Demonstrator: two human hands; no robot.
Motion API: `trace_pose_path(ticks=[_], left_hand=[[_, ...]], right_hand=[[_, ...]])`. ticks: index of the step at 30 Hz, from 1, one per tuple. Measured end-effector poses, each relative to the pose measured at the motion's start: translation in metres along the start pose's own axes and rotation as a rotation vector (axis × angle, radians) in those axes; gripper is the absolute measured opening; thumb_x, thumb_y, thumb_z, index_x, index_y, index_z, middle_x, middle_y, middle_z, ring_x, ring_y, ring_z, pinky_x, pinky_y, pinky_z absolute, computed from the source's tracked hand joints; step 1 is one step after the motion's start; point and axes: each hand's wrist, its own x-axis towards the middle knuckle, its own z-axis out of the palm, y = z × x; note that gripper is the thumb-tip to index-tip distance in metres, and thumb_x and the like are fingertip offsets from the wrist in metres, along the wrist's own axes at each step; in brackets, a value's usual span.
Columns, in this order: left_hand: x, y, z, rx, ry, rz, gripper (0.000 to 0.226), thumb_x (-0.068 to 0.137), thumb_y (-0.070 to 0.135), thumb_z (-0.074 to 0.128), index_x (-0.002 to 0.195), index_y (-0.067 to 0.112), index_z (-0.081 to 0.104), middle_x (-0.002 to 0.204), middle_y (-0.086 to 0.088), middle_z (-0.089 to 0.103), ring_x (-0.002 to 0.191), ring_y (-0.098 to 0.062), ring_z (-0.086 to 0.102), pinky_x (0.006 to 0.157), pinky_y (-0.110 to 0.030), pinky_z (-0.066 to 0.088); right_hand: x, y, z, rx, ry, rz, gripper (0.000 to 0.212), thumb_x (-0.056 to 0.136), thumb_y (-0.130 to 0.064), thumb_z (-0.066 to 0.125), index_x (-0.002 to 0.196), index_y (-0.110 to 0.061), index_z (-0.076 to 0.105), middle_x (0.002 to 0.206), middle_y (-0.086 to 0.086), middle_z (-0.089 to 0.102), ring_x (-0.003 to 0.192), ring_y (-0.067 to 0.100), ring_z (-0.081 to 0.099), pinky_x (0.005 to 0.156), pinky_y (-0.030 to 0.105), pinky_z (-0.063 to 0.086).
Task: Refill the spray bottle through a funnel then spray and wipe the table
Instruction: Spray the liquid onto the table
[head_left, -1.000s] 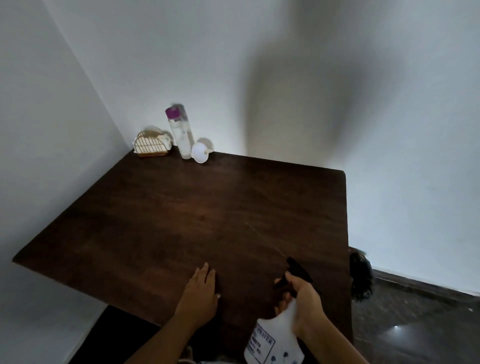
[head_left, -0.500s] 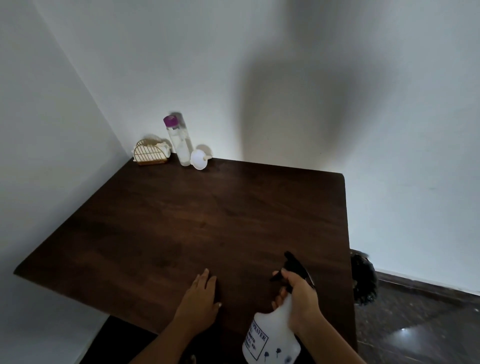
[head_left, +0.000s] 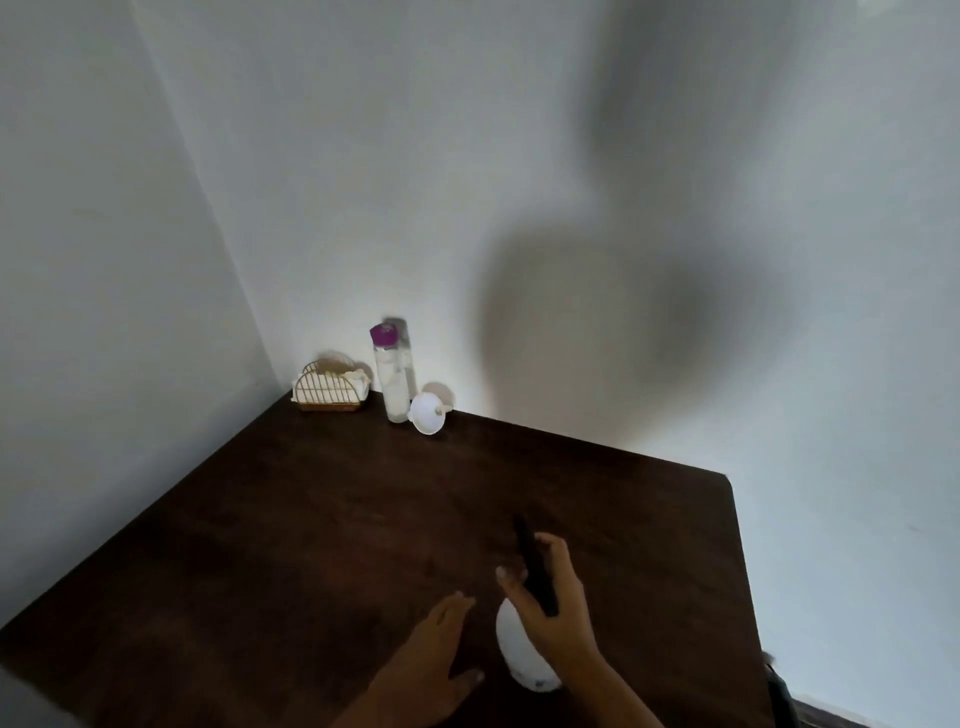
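So here's where this one stands, as far as I can judge. The spray bottle (head_left: 524, 656) is at the near end of the table (head_left: 311, 519), well apart from the water bottle (head_left: 392, 379) that stands in the far corner. The right hand (head_left: 558, 608) has its fingers (head_left: 511, 584) wrapped round the black trigger head, so the head looks to be on the bottle. The left hand (head_left: 431, 654) is just beside the spray bottle with its fingers straight and loose, holding nothing; whether it's pressing on the wood or hovering I can't tell.

The funnel (head_left: 428, 413) lies tipped on its side, just beside the water bottle, on its right as the camera sees it. So it isn't in the spray bottle's neck, and no pouring is going on. My guess is either the refill is done and spraying comes next, or it hasn't begun. I see no wet patch, though the wood is dark.

Containers: the water bottle is upright, purple cap on, with something clear inside, level hard to read. The spray bottle's body is opaque white, so no idea how full. The wire holder (head_left: 330, 397), just left of the water bottle, has something pale tucked in, maybe the wiping cloth.
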Motion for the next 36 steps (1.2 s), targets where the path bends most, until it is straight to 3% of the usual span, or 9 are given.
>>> trace_pose_path(ticks=[3, 5, 7, 12, 15, 18, 25, 28, 36], left_hand=[[0.027, -0.004, -0.027, -0.109, -0.056, -0.034, 0.131, 0.049, 0.079, 0.059, 0.146, 0.008, 0.007, 0.153, 0.001, 0.015, 0.141, -0.01, 0.015, 0.112, -0.015, 0.009], [0.041, -0.007, -0.038, -0.148, 0.011, 0.055, 0.087, 0.079, 0.05, 0.061, 0.144, 0.02, 0.011, 0.146, 0.01, 0.021, 0.138, -0.008, 0.021, 0.104, -0.009, 0.016], [0.053, -0.011, -0.049, -0.189, 0.069, 0.12, 0.071, 0.087, 0.033, 0.055, 0.143, 0.024, 0.012, 0.147, 0.008, 0.023, 0.136, -0.008, 0.025, 0.102, -0.009, 0.019], [0.109, -0.027, -0.072, -0.315, 0.106, 0.125, 0.092, 0.082, 0.033, 0.062, 0.145, 0.024, -0.004, 0.155, 0.007, 0.0, 0.142, -0.011, 0.008, 0.112, -0.019, 0.014], [0.151, -0.035, -0.089, -0.37, 0.146, 0.16, 0.096, 0.075, 0.034, 0.07, 0.145, 0.024, 0.005, 0.152, 0.008, 0.008, 0.14, -0.012, 0.016, 0.109, -0.018, 0.019], [0.193, -0.043, -0.099, -0.337, 0.208, 0.225, 0.097, 0.07, 0.038, 0.074, 0.14, 0.033, 0.007, 0.131, 0.014, 0.018, 0.127, -0.006, 0.032, 0.097, -0.003, 0.024], [0.264, -0.049, -0.093, -0.271, 0.237, 0.259, 0.097, 0.078, 0.04, 0.066, 0.145, 0.025, -0.002, 0.145, -0.005, 0.014, 0.131, -0.014, 0.028, 0.11, -0.019, 0.027], [0.286, -0.047, -0.091, -0.227, 0.209, 0.258, 0.094, 0.081, 0.04, 0.063, 0.146, 0.023, -0.003, 0.148, -0.008, 0.011, 0.133, -0.018, 0.026, 0.112, -0.03, 0.03], [0.311, -0.048, -0.088, -0.19, 0.188, 0.287, 0.065, 0.095, 0.022, 0.043, 0.146, 0.014, 0.004, 0.153, -0.011, 0.011, 0.14, -0.023, 0.022, 0.115, -0.031, 0.024]], right_hand=[[0.031, -0.003, 0.02, 0.003, -0.001, -0.004, 0.041, 0.075, -0.005, 0.064, 0.106, -0.022, 0.043, 0.072, 0.005, 0.06, 0.062, 0.011, 0.061, 0.058, 0.021, 0.048], [0.056, -0.006, 0.035, 0.003, 0.015, -0.01, 0.042, 0.076, 0.001, 0.061, 0.106, -0.021, 0.041, 0.076, 0.007, 0.059, 0.066, 0.012, 0.061, 0.06, 0.021, 0.049], [0.078, -0.01, 0.048, -0.004, -0.001, -0.011, 0.045, 0.077, 0.006, 0.062, 0.105, -0.02, 0.039, 0.08, 0.007, 0.06, 0.073, 0.013, 0.063, 0.068, 0.025, 0.052], [0.135, -0.027, 0.071, 0.009, -0.057, -0.051, 0.035, 0.077, 0.009, 0.065, 0.094, -0.014, 0.045, 0.078, 0.004, 0.059, 0.073, 0.008, 0.062, 0.071, 0.023, 0.051], [0.173, -0.033, 0.079, 0.01, -0.049, -0.055, 0.04, 0.076, 0.009, 0.068, 0.097, -0.019, 0.049, 0.084, 0.001, 0.061, 0.079, 0.003, 0.062, 0.074, 0.021, 0.05], [0.207, -0.03, 0.083, -0.058, 0.079, -0.101, 0.043, 0.07, 0.0, 0.076, 0.097, -0.027, 0.055, 0.095, 0.002, 0.057, 0.087, 0.004, 0.058, 0.077, 0.016, 0.046], [0.253, -0.007, 0.078, -0.057, 0.279, -0.048, 0.036, 0.068, 0.003, 0.077, 0.086, -0.025, 0.065, 0.084, 0.01, 0.06, 0.08, 0.019, 0.061, 0.073, 0.029, 0.051], [0.269, -0.003, 0.072, -0.079, 0.357, -0.012, 0.031, 0.067, 0.006, 0.076, 0.085, -0.017, 0.066, 0.083, 0.009, 0.065, 0.076, 0.011, 0.062, 0.069, 0.016, 0.047], [0.299, 0.009, 0.077, -0.115, 0.529, 0.011, 0.041, 0.073, 0.006, 0.072, 0.095, -0.026, 0.06, 0.087, -0.006, 0.068, 0.084, 0.009, 0.065, 0.072, 0.015, 0.05]])
